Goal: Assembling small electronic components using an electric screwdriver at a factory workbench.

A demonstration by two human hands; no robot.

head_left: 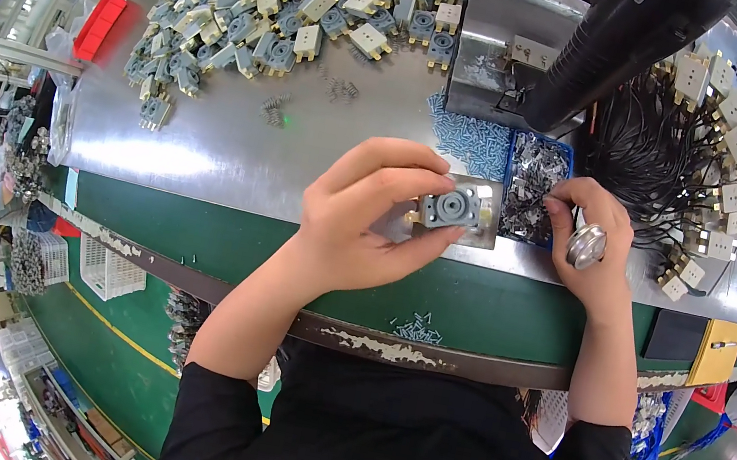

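A: Left hand [361, 219] — what does it hold?

B: A small grey plastic socket part [451, 207] with a round centre, pinched between thumb and fingers; it sits over a small metal fixture block [485, 223] at the near edge of the steel desk [206, 142].

A: And the right hand [594, 250]?

B: Fingers curled narrow, their tips at the blue tray of small metal clips [532, 185]; what they pinch cannot be told; a round metal tool [586, 246] lies against the back of the hand.

A: Surroundings?

B: A heap of grey-and-cream socket parts [279, 7] far left — well apart; blue screws [468, 139] beside the tray; black wired pieces [677, 156] at right; a black machine arm [618, 47] above.
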